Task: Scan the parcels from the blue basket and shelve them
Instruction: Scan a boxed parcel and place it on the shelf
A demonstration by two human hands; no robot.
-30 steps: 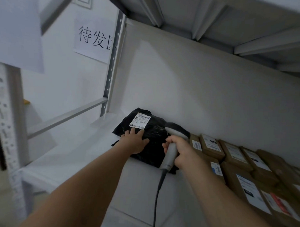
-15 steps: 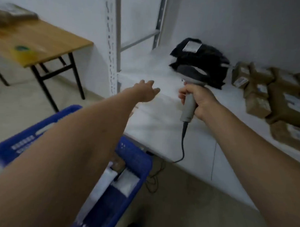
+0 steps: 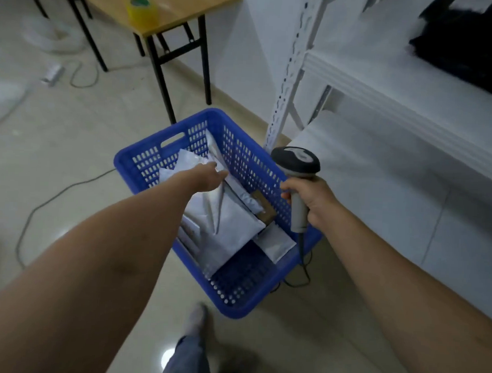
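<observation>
- My right grip (image 3: 311, 201) is wrapped round the handle of the scanner (image 3: 296, 163), head upright, over the basket's 3 o'clock rim. Its cord (image 3: 302, 261) drops outside the basket wall towards 5 o'clock.
- My left grip (image 3: 204, 175) holds nothing. The fingers are stretched out flat over the top of the silver parcels (image 3: 224, 222), and I cannot tell whether they touch yet.
- What has changed: a second ago this same grip was pressing the black parcel (image 3: 467, 49) onto the shelf (image 3: 382, 88). That parcel now lies alone up at 2 o'clock, and I have swung down to the blue basket (image 3: 162, 140).
- So one parcel looks shelved, and I judge the step in hand to be picking the next one.
- Several silver parcels lean overlapped in the basket, with a small brown box (image 3: 263, 206) tucked against the 3 o'clock wall. A good part of the task is left.
- Edges: the basket wall stands between my two grips, and the shelf post (image 3: 293, 65) rises just beyond its 1 o'clock corner. The lower shelf (image 3: 379, 174) juts out near the scanner.
- Room: straight up from the basket looks open. The wooden surface (image 3: 173, 5) with its tape roll (image 3: 142, 11) sits well apart at 11 o'clock.
</observation>
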